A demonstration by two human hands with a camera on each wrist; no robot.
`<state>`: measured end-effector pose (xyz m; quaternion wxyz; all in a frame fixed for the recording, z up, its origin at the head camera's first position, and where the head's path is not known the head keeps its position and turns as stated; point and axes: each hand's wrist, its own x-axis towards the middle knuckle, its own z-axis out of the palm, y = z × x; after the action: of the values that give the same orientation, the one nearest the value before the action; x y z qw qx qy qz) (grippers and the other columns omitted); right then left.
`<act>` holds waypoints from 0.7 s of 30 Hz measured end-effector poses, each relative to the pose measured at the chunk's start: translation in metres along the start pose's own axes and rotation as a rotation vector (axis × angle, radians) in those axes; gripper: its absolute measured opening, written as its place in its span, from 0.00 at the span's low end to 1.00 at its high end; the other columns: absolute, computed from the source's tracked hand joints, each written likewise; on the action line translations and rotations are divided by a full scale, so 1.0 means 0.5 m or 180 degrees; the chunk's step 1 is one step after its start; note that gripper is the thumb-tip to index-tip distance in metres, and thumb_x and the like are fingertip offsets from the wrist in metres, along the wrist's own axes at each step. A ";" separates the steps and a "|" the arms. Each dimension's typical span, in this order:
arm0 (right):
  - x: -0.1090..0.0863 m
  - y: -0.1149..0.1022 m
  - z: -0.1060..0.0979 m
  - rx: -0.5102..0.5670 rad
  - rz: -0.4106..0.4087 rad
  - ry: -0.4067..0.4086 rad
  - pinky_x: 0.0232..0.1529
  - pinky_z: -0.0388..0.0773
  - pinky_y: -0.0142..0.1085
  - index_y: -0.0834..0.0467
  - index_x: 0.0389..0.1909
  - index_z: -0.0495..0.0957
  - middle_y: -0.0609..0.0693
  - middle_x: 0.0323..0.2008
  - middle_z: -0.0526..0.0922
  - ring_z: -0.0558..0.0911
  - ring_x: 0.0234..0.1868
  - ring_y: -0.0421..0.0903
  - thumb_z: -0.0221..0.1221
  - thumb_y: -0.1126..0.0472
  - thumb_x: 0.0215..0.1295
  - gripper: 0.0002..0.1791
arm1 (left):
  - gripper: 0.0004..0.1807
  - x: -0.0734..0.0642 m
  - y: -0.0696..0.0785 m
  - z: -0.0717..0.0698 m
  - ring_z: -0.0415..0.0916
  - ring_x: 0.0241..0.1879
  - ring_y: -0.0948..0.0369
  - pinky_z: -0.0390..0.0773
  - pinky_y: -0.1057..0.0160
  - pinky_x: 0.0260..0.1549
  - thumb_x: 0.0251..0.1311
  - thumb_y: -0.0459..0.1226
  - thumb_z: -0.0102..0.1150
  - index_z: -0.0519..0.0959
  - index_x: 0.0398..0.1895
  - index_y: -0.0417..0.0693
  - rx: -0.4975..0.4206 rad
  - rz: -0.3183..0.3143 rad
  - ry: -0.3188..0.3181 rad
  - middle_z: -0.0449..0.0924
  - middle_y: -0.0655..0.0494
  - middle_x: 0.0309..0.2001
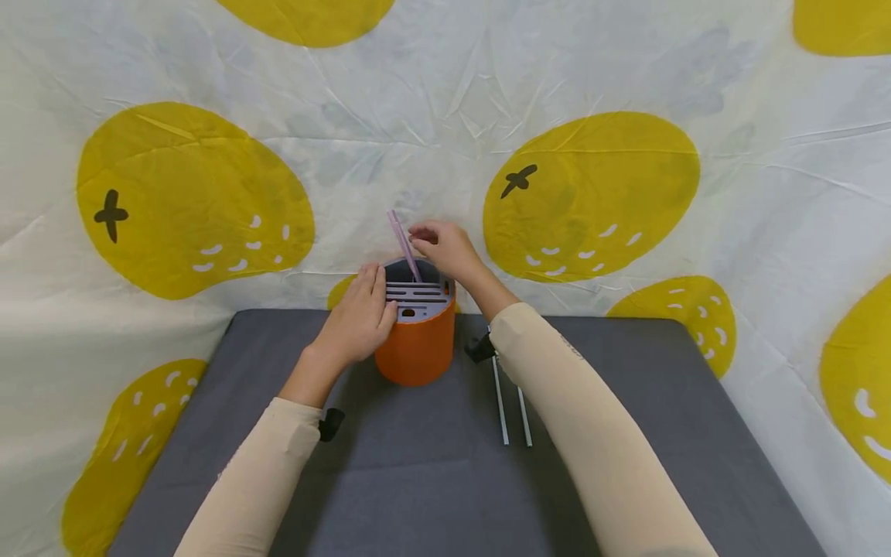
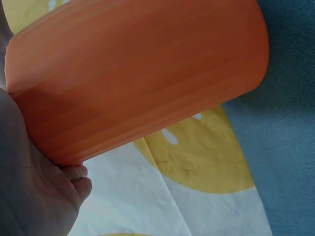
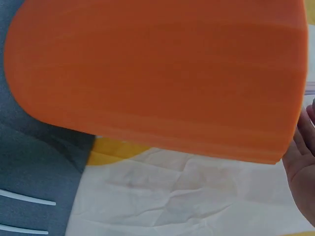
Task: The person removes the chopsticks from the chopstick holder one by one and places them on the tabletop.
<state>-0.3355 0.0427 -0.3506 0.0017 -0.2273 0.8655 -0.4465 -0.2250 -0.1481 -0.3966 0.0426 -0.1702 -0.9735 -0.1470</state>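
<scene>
An orange cylindrical holder with a grey slotted top stands upright near the table's far edge. My left hand holds its left side at the rim, the thumb toward the front and the fingers along the side. Out of the holder's rear opening leans a thin, pinkish-purple stick, its lower end hidden inside. Just right of this stick, my right hand hovers over the back of the rim with loosely bent fingers and a small gap to the stick. The right wrist view catches only part of that hand.
Two thin pale rods lie on the grey table to the right of the holder, partly under the right forearm. Behind the table hangs a white cloth printed with large yellow fruit.
</scene>
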 end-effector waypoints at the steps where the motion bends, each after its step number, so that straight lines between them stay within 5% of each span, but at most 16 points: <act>1: 0.002 -0.001 0.001 -0.0047 0.0005 -0.0015 0.60 0.82 0.40 0.57 0.63 0.81 0.53 0.58 0.86 0.83 0.60 0.49 0.58 0.60 0.78 0.17 | 0.39 0.000 0.001 0.000 0.33 0.83 0.42 0.42 0.45 0.82 0.81 0.49 0.30 0.41 0.82 0.31 -0.0005 -0.0005 -0.0008 0.37 0.34 0.83; 21: 0.010 -0.004 0.028 -0.0302 -0.0009 0.0066 0.60 0.81 0.43 0.57 0.53 0.84 0.53 0.52 0.87 0.84 0.54 0.50 0.62 0.57 0.75 0.12 | 0.39 0.001 0.002 0.001 0.35 0.83 0.43 0.44 0.46 0.82 0.80 0.48 0.29 0.43 0.81 0.29 0.0048 0.0015 0.0030 0.38 0.33 0.83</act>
<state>-0.3364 0.0287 -0.3563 -0.0187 -0.2237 0.8853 -0.4072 -0.2253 -0.1469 -0.3969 0.0489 -0.1715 -0.9739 -0.1405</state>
